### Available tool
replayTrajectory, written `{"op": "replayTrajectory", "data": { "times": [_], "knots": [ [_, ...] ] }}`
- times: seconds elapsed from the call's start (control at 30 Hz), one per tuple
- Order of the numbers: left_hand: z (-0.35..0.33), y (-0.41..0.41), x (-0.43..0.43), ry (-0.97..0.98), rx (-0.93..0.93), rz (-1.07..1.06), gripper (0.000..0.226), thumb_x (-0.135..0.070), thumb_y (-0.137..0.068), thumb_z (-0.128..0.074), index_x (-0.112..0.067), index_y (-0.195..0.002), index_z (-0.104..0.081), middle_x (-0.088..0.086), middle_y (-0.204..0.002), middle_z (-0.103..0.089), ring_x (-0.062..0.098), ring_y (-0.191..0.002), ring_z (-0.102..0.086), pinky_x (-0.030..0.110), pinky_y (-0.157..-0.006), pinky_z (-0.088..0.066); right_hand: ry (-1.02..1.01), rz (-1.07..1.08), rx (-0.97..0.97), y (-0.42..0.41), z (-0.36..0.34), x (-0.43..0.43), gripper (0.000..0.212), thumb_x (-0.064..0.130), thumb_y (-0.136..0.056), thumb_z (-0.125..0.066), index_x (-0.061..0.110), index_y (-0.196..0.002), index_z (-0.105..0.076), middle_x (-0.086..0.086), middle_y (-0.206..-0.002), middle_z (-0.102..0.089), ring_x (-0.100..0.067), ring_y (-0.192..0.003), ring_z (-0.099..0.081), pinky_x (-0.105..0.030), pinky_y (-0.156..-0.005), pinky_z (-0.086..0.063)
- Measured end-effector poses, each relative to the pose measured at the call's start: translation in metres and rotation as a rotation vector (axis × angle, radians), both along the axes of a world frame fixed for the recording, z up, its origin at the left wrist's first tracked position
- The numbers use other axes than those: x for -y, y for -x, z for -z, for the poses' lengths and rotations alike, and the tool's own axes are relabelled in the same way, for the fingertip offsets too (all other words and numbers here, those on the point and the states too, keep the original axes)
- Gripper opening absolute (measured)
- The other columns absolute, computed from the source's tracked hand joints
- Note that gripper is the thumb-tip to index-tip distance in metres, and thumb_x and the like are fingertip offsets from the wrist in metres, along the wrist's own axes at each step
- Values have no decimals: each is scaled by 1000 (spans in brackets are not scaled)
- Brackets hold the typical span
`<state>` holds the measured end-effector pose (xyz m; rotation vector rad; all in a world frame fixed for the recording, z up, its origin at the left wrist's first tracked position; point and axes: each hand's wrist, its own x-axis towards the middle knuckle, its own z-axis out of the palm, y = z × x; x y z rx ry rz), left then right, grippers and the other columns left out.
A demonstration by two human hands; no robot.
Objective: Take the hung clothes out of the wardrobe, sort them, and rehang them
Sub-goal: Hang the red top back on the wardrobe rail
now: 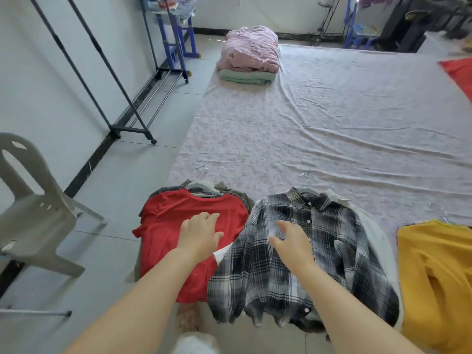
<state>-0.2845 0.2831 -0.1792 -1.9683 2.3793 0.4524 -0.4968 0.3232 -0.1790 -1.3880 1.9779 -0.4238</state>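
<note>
A red T-shirt [163, 241] on a white hanger tops a pile of clothes at the near left edge of the bed. My left hand [200, 232] lies flat on it, fingers apart. Right of it, a black-and-white plaid shirt [329, 254] on a hanger lies over a white garment. My right hand [291, 240] rests on the plaid shirt's left front with fingers spread, holding nothing. A yellow garment [434, 282] lies at the near right.
The bed sheet [332, 129] stretches away ahead, with folded pink and green bedding [249, 54] at its far left corner. An empty black clothes rack [120, 98] stands along the left wall. A grey plastic chair [33, 210] is at my left. Red cloth [459, 72] lies far right.
</note>
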Motion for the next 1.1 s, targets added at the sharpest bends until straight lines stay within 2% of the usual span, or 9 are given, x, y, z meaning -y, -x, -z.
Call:
{"op": "replayTrajectory", "data": {
  "times": [0.33, 0.5, 0.8, 1.03, 1.1],
  "knots": [
    [41, -147, 93, -81, -12, -44, 53, -42, -91, -47, -23, -139, -33, -1, -134, -45, 20, -123, -42, 36, -100, -31, -81, -56, -46, -143, 43, 109, 46, 26, -88, -59, 17, -132, -47, -5, -128, -52, -19, -117, -49, -36, -99, -40],
    [72, -196, 135, -146, -12, -88, 53, -41, -91, -47, -23, -139, -34, -3, -133, -45, 19, -123, -42, 36, -99, -32, -126, -92, -58, -187, 75, 159, 45, 26, -88, -59, 17, -131, -49, -5, -124, -53, -21, -114, -50, -36, -98, -40],
    [165, -211, 182, -189, -93, -120, 52, -41, -91, -47, -25, -139, -35, -6, -134, -44, 16, -124, -40, 33, -102, -29, -213, -170, -180, -197, 183, 269, 38, 23, -89, -56, 19, -126, -54, -6, -128, -52, -25, -118, -48, -40, -99, -39],
    [234, -208, 208, -116, -194, -142, 51, -38, -90, -51, -24, -137, -38, -7, -134, -45, 14, -126, -39, 30, -102, -26, -150, -273, -391, -207, 278, 327, 44, 26, -88, -57, 18, -130, -46, -10, -127, -50, -30, -115, -47, -40, -91, -39],
    [243, -207, 208, -114, -216, -141, 51, -37, -90, -50, -24, -138, -38, -7, -135, -45, 13, -127, -38, 29, -103, -24, -106, -290, -449, -206, 292, 330, 38, 23, -87, -58, 17, -124, -50, -10, -121, -54, -31, -108, -50, -39, -86, -39]
  ]
}}
